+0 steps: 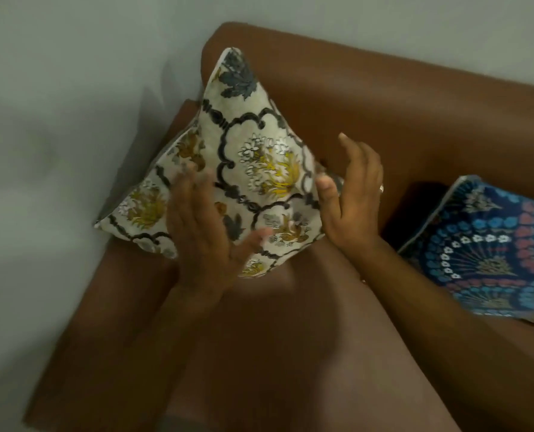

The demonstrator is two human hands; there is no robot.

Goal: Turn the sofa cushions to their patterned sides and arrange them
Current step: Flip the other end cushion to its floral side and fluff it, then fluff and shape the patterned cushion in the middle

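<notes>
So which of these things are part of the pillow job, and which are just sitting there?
Part of the job:
cream floral cushion, patterned side showing, set on its corner in the sofa's corner
blue mandala cushion, patterned side showing
left hand, open, in front of the cream cushion
right hand, open at its right edge

Just there:
brown sofa
grey wall
ring

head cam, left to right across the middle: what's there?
Wall → sofa armrest → cream floral cushion → left hand → right hand → blue patterned cushion.
</notes>
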